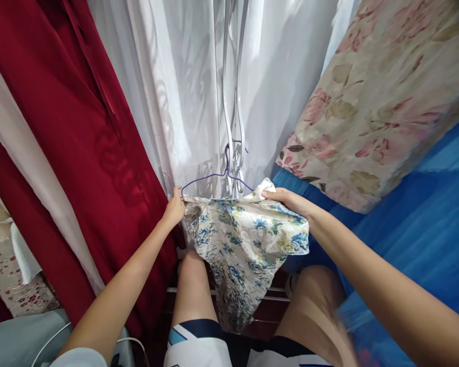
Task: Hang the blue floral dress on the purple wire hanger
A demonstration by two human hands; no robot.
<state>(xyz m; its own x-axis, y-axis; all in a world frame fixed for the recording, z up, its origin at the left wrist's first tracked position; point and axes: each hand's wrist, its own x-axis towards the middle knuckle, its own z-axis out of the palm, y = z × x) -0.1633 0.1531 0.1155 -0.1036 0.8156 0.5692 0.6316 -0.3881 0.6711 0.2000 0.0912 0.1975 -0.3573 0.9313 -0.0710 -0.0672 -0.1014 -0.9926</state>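
Note:
A white cloth with blue and yellow flowers (240,250) hangs over a purple wire hanger (218,176), whose hook rests on a white window grille (233,102). My left hand (174,208) is closed on the left end of the hanger and the cloth's edge. My right hand (286,200) pinches the cloth's upper right edge at the hanger's other end. The cloth drapes down between my knees.
A dark red curtain (80,127) hangs at the left and a sheer white curtain (168,92) covers the window. A floral mattress (390,97) leans at the right above a blue fabric (424,219). A pale device with a white cable (42,341) is at lower left.

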